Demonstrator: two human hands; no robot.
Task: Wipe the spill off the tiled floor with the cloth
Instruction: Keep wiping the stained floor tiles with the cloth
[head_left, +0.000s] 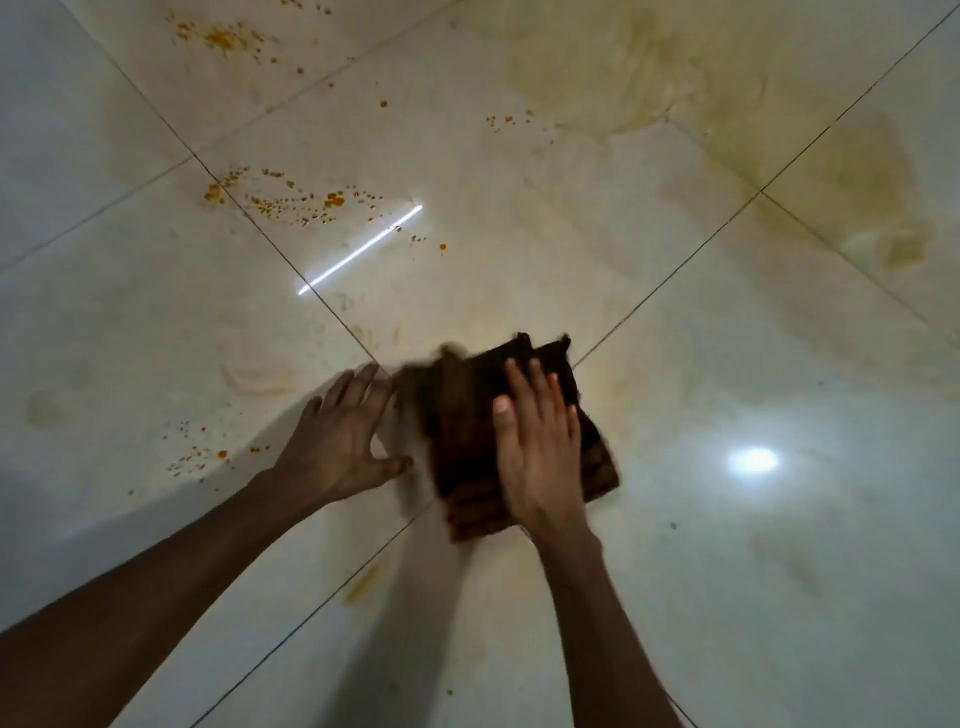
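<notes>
My right hand (537, 447) lies flat on the cloth (467, 441), fingers straight and close together, pressing it to the floor (675, 364). My left hand (337, 441) is open with fingers spread, the tips at the cloth's blurred left edge; I can't tell if they touch it. The cloth looks soft, limp and likely damp, so it should bunch rather than slide; I'd hold it under a flat palm. Orange spill (296, 200) dots the tiles well beyond my left fingertips.
</notes>
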